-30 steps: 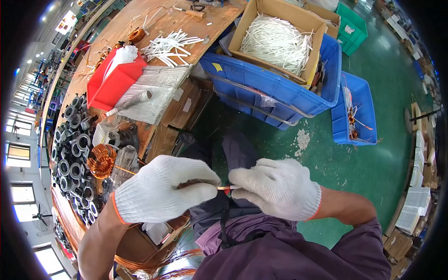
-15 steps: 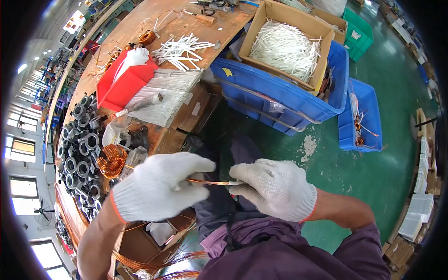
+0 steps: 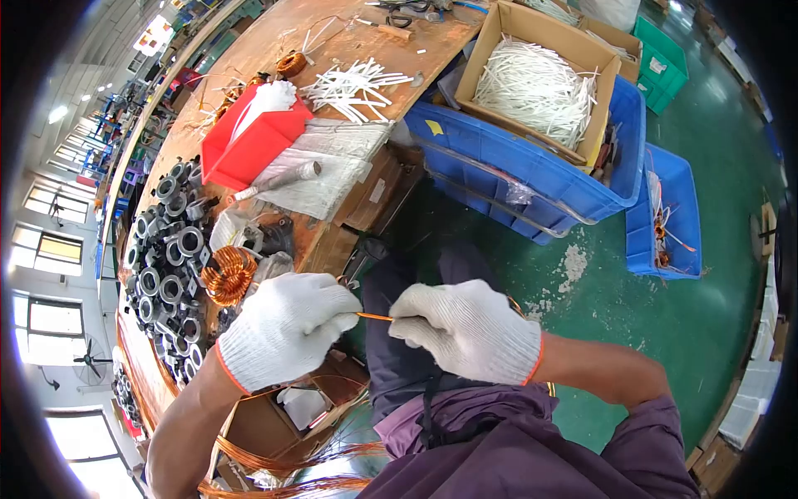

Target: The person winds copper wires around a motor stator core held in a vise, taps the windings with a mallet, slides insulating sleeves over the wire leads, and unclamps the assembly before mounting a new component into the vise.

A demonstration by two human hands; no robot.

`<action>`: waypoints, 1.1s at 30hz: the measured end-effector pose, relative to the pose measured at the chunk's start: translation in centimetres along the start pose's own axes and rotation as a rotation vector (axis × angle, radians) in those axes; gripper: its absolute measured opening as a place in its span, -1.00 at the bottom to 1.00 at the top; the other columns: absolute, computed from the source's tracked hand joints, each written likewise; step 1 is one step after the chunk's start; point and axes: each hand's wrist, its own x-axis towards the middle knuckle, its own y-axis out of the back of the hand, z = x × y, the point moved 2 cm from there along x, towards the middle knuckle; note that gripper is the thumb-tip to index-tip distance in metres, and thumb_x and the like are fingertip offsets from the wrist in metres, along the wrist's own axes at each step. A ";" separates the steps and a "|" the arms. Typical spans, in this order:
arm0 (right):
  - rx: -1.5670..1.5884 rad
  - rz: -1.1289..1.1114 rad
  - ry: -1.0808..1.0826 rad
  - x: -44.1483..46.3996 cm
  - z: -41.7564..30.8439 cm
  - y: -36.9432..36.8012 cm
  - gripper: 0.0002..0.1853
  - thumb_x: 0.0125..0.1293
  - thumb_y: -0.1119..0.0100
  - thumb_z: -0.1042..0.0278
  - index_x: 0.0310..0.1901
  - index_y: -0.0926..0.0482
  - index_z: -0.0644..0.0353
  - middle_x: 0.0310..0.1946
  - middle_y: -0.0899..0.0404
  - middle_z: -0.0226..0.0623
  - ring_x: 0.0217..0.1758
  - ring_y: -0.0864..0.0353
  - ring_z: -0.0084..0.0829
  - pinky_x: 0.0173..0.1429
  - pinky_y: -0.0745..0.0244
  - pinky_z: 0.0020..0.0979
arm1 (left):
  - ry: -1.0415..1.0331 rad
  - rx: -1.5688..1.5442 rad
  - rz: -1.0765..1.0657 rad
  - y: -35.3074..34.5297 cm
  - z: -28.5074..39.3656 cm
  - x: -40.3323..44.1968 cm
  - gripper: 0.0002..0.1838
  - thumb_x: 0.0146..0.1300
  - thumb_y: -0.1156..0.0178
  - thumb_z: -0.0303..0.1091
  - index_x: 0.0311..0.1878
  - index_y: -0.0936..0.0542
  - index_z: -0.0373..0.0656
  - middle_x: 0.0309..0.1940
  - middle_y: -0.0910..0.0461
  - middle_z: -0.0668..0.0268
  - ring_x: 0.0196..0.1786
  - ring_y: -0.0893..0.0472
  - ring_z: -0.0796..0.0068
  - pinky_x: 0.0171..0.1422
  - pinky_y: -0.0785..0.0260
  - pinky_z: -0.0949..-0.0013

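Note:
A short stretch of copper wire (image 3: 375, 316) runs between my two white-gloved hands, above my lap. My left hand (image 3: 289, 326) is closed on it, thumb and fingers pressed together. From the other side my right hand (image 3: 467, 329) pinches the same wire, and more wire shows behind that hand's back edge. Whether a white sleeve sits inside the right-hand grip is hidden. Beyond my left hand, a copper-wound ring coil (image 3: 229, 275) lies on the bench beside many dark ring cores (image 3: 171, 289).
A red bin (image 3: 249, 150) and loose white sleeves (image 3: 357, 87) lie on the wooden bench (image 3: 332, 33). A cardboard box (image 3: 490, 100) of white tubes rests on a blue crate (image 3: 515, 179). Loose copper wires (image 3: 274, 474) hang low at left; a smaller blue bin (image 3: 644, 241) stands right.
My hands have come closer together, and my left fingers have closed up. The white sleeve end seen at my right fingertips is now out of sight, and wire appears behind my right hand.

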 end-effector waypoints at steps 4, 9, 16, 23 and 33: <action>0.303 -0.107 -0.232 2.1 0.2 -1.7 -0.85 0.51 -0.34 0.39 -0.08 -0.70 0.32 -0.35 -0.74 -0.20 -0.35 -0.72 -0.41 -0.24 -0.59 -0.34 | -0.064 0.068 0.020 -0.5 -0.4 0.1 -0.79 0.18 -0.41 -0.47 -0.09 -0.74 -0.13 -0.29 -0.68 0.21 -0.20 -0.69 0.06 -0.08 -0.52 0.07; 0.374 -0.336 -0.403 0.8 -0.3 0.1 -0.80 0.59 -0.16 0.42 0.05 -0.65 0.37 -0.32 -0.75 -0.28 -0.37 -0.67 -0.54 -0.20 -0.60 -0.40 | -0.104 0.683 -0.080 3.4 -2.6 -1.8 -0.75 0.15 -0.35 -0.36 -0.07 -0.70 -0.02 -0.26 -0.64 0.33 -0.06 -0.65 0.18 0.19 -0.44 0.08; 0.493 -0.345 -0.336 6.9 -0.6 -5.7 -0.75 0.63 -0.11 0.28 -0.05 -0.63 0.34 -0.40 -0.72 -0.22 -0.49 -0.69 -0.33 -0.33 -0.58 -0.26 | -0.195 0.777 -0.078 4.6 -3.5 -3.1 -0.70 0.09 -0.35 -0.25 -0.08 -0.69 -0.04 -0.18 -0.66 0.32 0.07 -0.65 0.17 0.36 -0.40 0.04; 0.709 -0.447 -0.564 4.7 -1.7 -5.7 -0.75 0.69 -0.10 0.32 0.09 -0.60 0.37 -0.38 -0.69 -0.33 -0.60 -0.56 -0.65 -0.57 -0.42 -0.52 | 0.732 0.090 0.358 5.9 -7.5 -4.4 -0.52 0.55 -0.21 0.01 -0.10 -0.64 -0.36 -0.31 -0.69 -0.04 -0.22 -0.70 0.08 -0.02 -0.52 0.13; 0.384 -0.011 -0.081 9.9 -0.6 -10.3 -0.80 0.58 -0.16 0.40 -0.16 -0.69 0.33 -0.48 -0.64 -0.33 -0.45 -0.56 -0.58 -0.32 -0.47 -0.42 | 0.756 0.161 0.441 5.6 -8.7 -4.4 -0.61 0.52 -0.17 -0.12 -0.16 -0.62 -0.36 -0.33 -0.65 -0.08 -0.26 -0.67 0.16 -0.03 -0.49 0.14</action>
